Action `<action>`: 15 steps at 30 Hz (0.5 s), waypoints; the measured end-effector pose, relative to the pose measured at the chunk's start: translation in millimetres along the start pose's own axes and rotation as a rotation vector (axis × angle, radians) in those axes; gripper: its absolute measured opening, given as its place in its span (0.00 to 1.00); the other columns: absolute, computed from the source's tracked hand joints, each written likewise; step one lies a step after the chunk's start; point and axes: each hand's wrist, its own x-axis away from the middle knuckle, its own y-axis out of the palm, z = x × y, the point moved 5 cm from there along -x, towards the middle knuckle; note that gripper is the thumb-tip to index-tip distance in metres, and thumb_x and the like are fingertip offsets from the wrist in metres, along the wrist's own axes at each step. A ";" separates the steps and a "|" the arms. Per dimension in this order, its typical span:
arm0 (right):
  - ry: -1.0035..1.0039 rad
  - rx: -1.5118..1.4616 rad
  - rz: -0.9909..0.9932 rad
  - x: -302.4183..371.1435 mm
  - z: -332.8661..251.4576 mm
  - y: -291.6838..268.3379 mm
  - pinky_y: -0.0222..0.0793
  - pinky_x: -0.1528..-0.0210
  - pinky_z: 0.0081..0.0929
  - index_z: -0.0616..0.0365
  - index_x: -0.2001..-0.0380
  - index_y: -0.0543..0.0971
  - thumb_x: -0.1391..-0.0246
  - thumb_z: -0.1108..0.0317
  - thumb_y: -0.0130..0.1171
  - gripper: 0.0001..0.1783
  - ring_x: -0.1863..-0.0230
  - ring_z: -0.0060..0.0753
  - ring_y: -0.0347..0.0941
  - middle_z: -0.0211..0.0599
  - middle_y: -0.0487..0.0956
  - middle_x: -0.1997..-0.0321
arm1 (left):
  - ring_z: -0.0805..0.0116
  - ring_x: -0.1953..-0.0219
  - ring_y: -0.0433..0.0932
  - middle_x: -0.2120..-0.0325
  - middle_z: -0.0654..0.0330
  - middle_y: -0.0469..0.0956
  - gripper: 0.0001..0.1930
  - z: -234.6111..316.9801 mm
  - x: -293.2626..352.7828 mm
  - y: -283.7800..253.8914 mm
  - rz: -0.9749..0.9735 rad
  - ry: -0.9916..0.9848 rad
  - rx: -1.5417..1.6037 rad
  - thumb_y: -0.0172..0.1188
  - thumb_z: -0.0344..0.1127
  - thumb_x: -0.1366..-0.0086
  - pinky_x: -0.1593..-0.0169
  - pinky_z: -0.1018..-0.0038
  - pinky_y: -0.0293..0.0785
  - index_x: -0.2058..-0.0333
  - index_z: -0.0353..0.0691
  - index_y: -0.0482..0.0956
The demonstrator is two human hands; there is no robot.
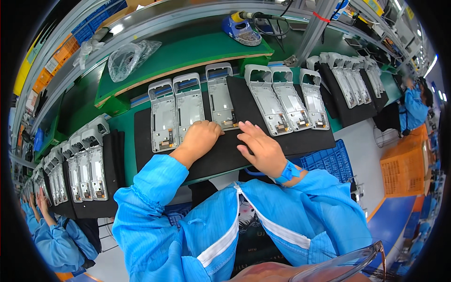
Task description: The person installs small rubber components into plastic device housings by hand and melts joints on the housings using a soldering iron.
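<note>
Curled into a loose fist, the left hand (201, 137) rests on the black mat (141, 136), its grip pinching nothing I can see. Just at its 12 o'clock lies a grey case (221, 101). At 3 o'clock, the right hand (260, 145) lies flat, fingers spread.

Both forearms come up from the lower edge in blue sleeves and converge toward the middle. The left hand (201, 137) is curled into a loose fist, knuckles up, fingers tucked under — what lies beneath them cannot be told. The right hand (260, 146) lies flat and palm down, fingers stretched forward and slightly spread, thumb angled inward. The two hands sit near each other — not touching — with a narrow gap between the left knuckles and the right fingertips. A blue strap (287, 172) circles the right wrist just ahead of the cuff. The left cuff ends at the wrist.
</note>
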 end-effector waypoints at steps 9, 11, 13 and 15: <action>-0.049 0.098 -0.185 30.0 -0.6 23.5 0.56 0.45 0.40 0.59 0.64 0.72 0.56 0.61 0.57 0.17 0.43 0.41 0.59 0.41 0.66 0.47 | 0.61 0.81 0.72 0.86 0.58 0.70 0.12 -0.5 4.3 -3.6 -0.020 -0.061 -0.018 0.58 0.41 0.51 0.76 0.69 0.69 0.83 0.39 0.69; -0.049 0.030 -0.316 29.7 -1.7 20.7 0.53 0.44 0.42 0.59 0.60 0.71 0.56 0.59 0.57 0.20 0.41 0.43 0.55 0.42 0.64 0.45 | 0.60 0.81 0.73 0.85 0.57 0.71 0.12 -1.3 4.5 -6.0 -0.025 -0.066 0.018 0.58 0.41 0.52 0.76 0.68 0.70 0.83 0.39 0.70; -0.060 -0.095 -0.541 28.8 -2.1 17.1 0.47 0.41 0.46 0.58 0.52 0.67 0.56 0.55 0.57 0.29 0.38 0.48 0.48 0.44 0.58 0.41 | 0.58 0.79 0.74 0.84 0.54 0.73 0.14 -6.4 0.9 -4.1 -0.082 -0.113 0.149 0.58 0.42 0.52 0.75 0.68 0.70 0.83 0.37 0.72; 0.018 -0.224 -0.634 16.3 1.5 -9.4 0.49 0.41 0.42 0.58 0.52 0.68 0.55 0.55 0.57 0.28 0.39 0.47 0.50 0.45 0.60 0.43 | 0.56 0.79 0.74 0.83 0.53 0.74 0.17 -8.1 -10.7 -9.4 -0.133 -0.105 0.154 0.57 0.46 0.51 0.74 0.67 0.70 0.83 0.36 0.74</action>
